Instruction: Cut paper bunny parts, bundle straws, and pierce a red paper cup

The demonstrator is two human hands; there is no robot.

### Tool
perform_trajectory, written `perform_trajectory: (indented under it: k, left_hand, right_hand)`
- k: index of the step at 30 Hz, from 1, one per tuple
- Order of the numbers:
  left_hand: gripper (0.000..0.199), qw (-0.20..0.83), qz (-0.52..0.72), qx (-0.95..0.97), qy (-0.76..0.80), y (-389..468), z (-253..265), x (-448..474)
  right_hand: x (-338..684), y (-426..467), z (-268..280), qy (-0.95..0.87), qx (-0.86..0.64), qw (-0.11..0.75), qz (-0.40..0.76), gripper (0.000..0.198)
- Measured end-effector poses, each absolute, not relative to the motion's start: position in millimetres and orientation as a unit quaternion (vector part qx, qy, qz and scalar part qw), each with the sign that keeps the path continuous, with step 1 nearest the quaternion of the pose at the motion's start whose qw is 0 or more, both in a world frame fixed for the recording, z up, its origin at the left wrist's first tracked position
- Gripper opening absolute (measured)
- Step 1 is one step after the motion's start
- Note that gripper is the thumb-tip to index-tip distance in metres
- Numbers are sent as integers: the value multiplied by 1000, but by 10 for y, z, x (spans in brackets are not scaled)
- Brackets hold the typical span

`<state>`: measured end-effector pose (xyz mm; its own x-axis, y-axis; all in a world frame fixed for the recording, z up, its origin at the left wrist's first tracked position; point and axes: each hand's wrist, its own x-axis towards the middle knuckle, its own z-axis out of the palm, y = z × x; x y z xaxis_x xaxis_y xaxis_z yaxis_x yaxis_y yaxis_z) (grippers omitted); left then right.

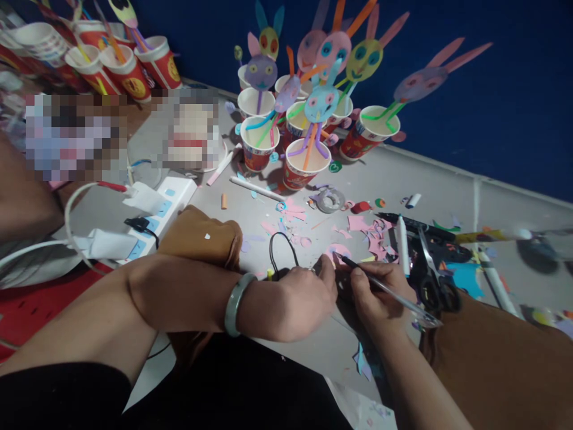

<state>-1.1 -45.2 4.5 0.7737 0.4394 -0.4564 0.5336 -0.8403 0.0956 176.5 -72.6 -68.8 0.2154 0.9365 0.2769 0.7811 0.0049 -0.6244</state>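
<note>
My right hand is closed around a pen with a clear barrel, its dark tip at a small pink paper piece on the table. Close beside it, my left hand is curled, a jade-coloured bangle on its wrist. Its fingertips press at the near edge of the pink paper, partly hiding it. A thin black cord loop sticks up behind the left hand. Black-handled scissors and a white marker lie to the right of my right hand.
Paper scraps and a tape roll lie on the table. Behind stand paper cups with rabbit-like figures. At left are a power strip with cables, a brown cushion-like object and another person's arm.
</note>
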Motion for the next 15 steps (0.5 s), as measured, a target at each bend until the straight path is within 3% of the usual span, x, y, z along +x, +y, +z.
perform_trajectory:
  k: [15]
  left_hand:
    - [59, 121, -208, 933, 266, -455, 63, -28]
  right_hand:
    - [1765, -715, -672, -625, -693, 343, 112, 24]
